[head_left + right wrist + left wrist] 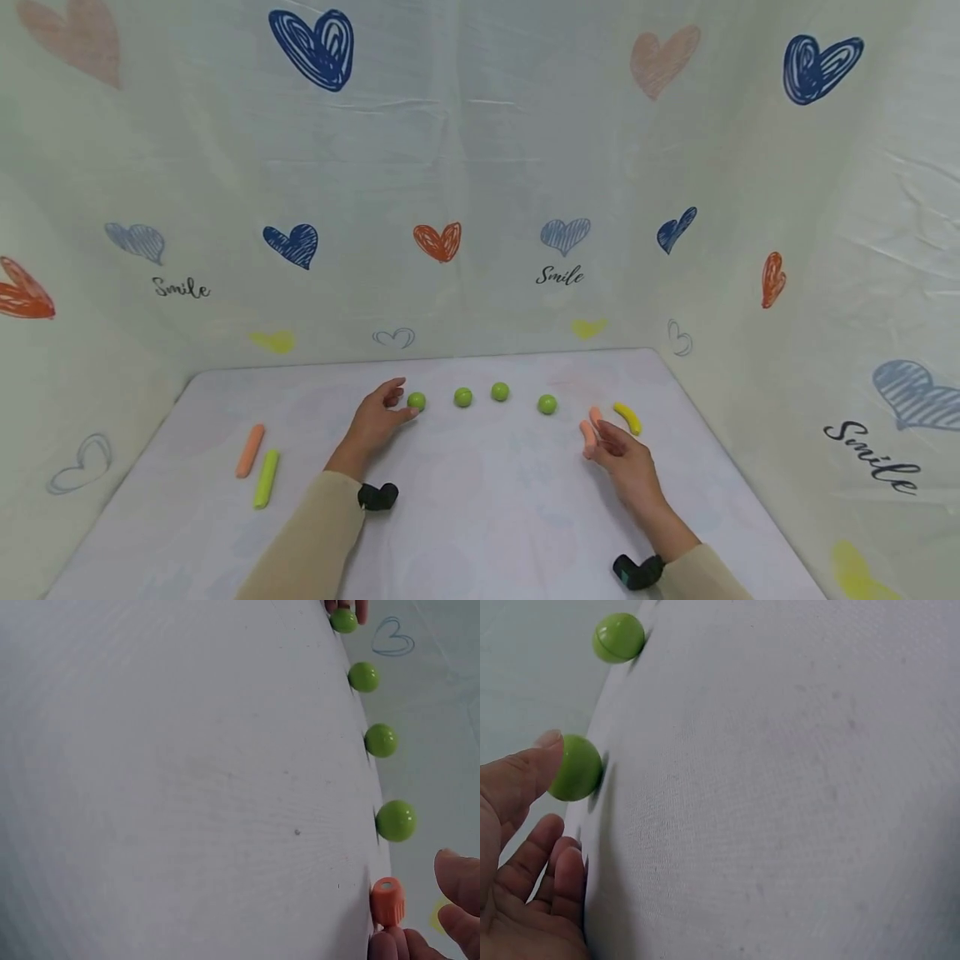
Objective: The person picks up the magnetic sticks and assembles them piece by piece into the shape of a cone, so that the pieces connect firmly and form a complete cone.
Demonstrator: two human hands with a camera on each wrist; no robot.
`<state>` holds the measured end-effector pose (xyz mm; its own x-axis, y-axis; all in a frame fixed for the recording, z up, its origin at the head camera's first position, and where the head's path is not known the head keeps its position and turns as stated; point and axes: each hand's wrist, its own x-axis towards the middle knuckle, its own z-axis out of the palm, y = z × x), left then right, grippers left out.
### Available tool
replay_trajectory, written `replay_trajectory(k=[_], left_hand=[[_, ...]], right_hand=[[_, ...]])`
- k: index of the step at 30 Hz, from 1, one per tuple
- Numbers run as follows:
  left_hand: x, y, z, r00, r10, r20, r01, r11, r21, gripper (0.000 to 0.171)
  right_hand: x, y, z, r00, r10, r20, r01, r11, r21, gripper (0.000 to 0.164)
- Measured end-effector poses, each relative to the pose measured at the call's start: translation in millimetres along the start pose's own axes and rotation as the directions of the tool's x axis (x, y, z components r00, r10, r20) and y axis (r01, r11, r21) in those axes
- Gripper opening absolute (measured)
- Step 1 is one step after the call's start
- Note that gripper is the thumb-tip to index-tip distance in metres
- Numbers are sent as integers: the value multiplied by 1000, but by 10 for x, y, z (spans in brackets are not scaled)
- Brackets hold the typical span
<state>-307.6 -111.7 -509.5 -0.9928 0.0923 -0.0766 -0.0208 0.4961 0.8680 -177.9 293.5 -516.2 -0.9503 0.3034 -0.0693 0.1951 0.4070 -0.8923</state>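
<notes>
My left hand (377,422) is at a glossy green ball (417,402), the leftmost in a row. The thumb (532,766) overlaps the ball in the left wrist view, while the other fingers curve loosely below. On the right, my right hand (627,467) is at a short orange stick (588,435). That view from the wrist shows a ribbed orange piece (388,901) with a hole in its end. Lower fingertips (382,946) lie against its base, and the thumb (459,882) stands apart from it. Another orange piece (595,414) lies just beyond.
Three more green balls (463,397) sit toward the table's back. A curved yellow piece (627,418) lies right of the right hand. At left are an orange stick (250,451) and a yellow-green stick (266,479). Heart-printed cloth (480,300) rises behind the white table (480,533).
</notes>
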Motion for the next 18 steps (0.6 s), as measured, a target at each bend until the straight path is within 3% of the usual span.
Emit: replay_trajectory(k=[18], left_hand=[[83, -19, 152, 999, 7, -39, -3, 997, 77, 68]], right_hand=[[95, -30, 149, 1000, -6, 17, 7, 999, -42, 55]])
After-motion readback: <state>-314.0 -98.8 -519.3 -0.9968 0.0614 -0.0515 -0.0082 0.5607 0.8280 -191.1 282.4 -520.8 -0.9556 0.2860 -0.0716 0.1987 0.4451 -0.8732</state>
